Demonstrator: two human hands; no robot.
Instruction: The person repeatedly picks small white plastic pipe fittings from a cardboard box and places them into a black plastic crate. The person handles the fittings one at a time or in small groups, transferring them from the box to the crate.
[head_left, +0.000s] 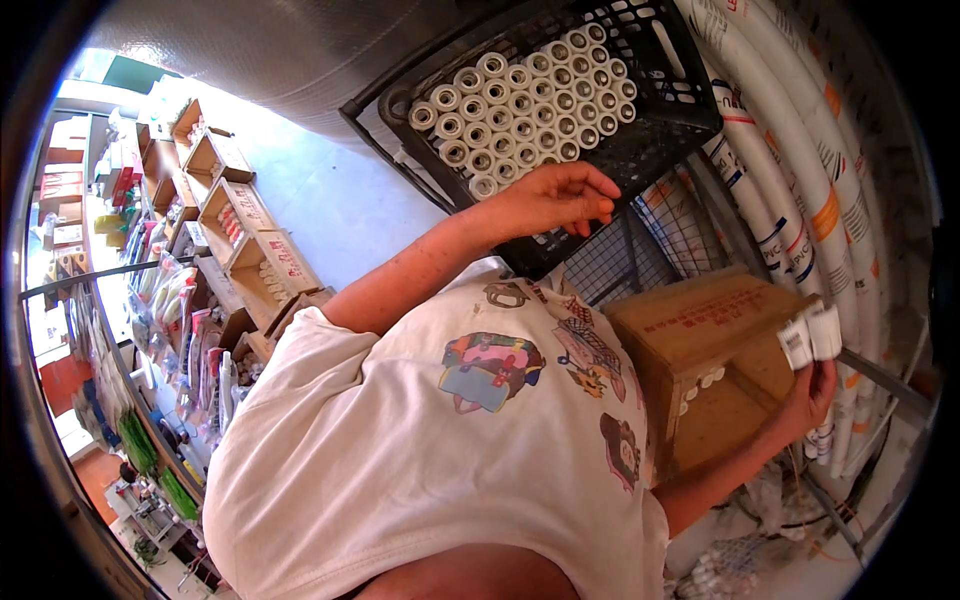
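Note:
My left hand is over the near edge of a black plastic crate, fingers loosely curled and apart, with nothing visible in them. Rows of white plastic pipe fittings stand in the crate, their round openings facing up; threaded metal shows inside many of them. To the right, my right hand grips a white plastic fitting bearing a barcode label. It is held by the far corner of a wooden box with red printing. A few white fittings show inside that box's open side.
Bundles of white PVC pipes stand along the right side. A wire mesh rack is below the crate. On the left are wooden boxes of fittings and shelves of bagged goods. A netted bag lies at lower right.

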